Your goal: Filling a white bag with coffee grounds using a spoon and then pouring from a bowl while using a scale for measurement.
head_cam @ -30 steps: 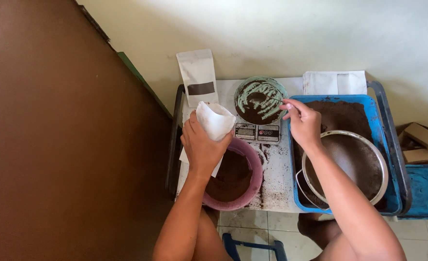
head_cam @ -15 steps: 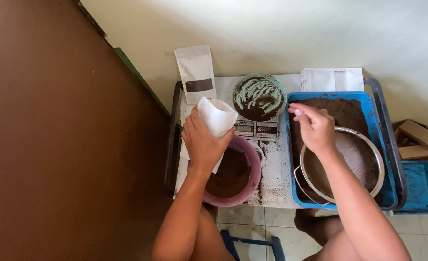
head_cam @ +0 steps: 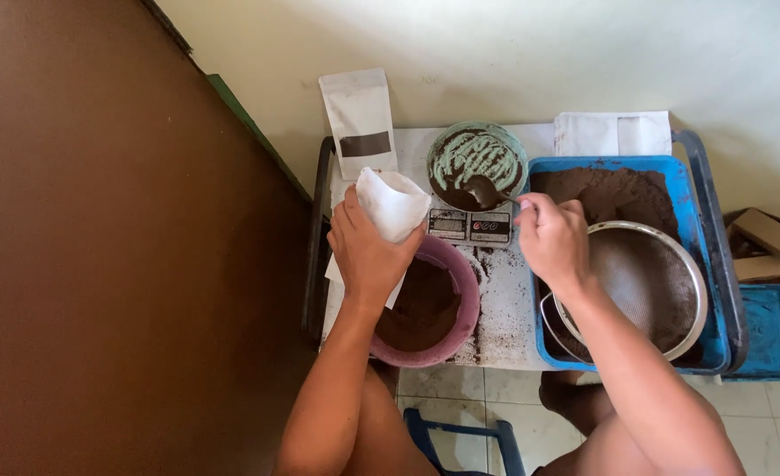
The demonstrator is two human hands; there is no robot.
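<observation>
The right hand [head_cam: 553, 240] has swung back from the blue tub [head_cam: 703, 264], its spoon [head_cam: 487, 190] now dipping into the green bowl [head_cam: 476, 165].

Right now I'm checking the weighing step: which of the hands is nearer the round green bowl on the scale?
Right. The right hand holds a spoon dipped into the green bowl; the left hand holds a white pouch beside it, over the pink bowl.

Home packing spot: scale [head_cam: 470, 226], powder tubs, tile floor [head_cam: 460, 397].

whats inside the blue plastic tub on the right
The blue plastic tub holds dark brown powder and a round metal mesh sieve. What lies under the sieve is covered.
</observation>
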